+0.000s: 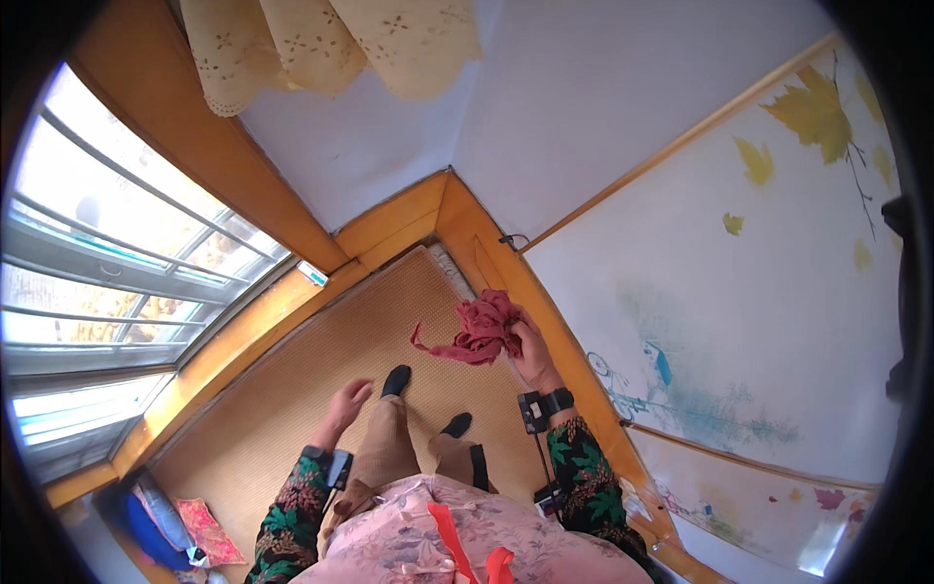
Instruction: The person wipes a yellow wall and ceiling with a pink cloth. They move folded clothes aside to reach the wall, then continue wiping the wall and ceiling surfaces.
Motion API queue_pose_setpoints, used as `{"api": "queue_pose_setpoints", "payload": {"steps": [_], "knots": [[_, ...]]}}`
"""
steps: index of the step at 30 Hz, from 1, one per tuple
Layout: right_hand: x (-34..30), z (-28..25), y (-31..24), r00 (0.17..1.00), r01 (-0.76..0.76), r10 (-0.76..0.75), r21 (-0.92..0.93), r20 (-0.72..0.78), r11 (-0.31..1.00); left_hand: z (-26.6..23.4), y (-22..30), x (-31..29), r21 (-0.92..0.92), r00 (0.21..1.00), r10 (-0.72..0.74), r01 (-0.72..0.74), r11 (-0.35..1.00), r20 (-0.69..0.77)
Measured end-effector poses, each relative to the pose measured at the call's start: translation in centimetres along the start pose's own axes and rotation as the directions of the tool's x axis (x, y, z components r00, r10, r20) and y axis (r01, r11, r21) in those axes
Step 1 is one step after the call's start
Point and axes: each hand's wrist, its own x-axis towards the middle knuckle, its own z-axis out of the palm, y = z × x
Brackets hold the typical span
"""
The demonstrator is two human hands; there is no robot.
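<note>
A crumpled dark red cloth (484,329) is bunched in my right hand (530,352), with one loose strip trailing to the left. My right fingers are closed on its right side, partly hidden behind it. Lower and to the left, my left hand (343,404) hangs over the mat, apart from the cloth. Its fingers are loosely bent with a slight gap at the thumb, and I see nothing in it.
I stand in dark socks on a tan woven mat (292,380) edged by wooden trim. A barred window (126,263) is on the left, and a leaf-patterned wall panel (720,292) on the right. A scalloped curtain (321,44) hangs above; folded fabrics (209,530) lie lower left.
</note>
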Motion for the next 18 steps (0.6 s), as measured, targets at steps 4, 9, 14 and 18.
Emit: {"api": "queue_pose_setpoints", "payload": {"steps": [4,9,14,18], "knots": [[-4.2,0.5,-2.4,0.972,-0.201,0.232,0.661,0.042,0.723,4.8,14.3,-1.1,-0.205,0.912,0.409,-0.394,0.896,0.032],[-8.1,-0.5,-6.0,0.983,-0.111,0.181,0.668,-0.036,0.736,9.7,23.9,-4.9,-0.624,0.853,0.237,0.127,0.771,0.466],[-11.5,-4.5,-8.2,0.978,-0.103,0.163,0.384,-0.128,0.917,14.5,24.5,-5.4,-0.757,0.902,0.412,-0.181,0.628,0.126],[-14.7,-7.1,-8.5,0.954,0.011,0.109,0.395,-0.281,0.919,16.6,24.4,-5.9,-0.671,0.857,0.516,-0.371,0.642,0.020]]}}
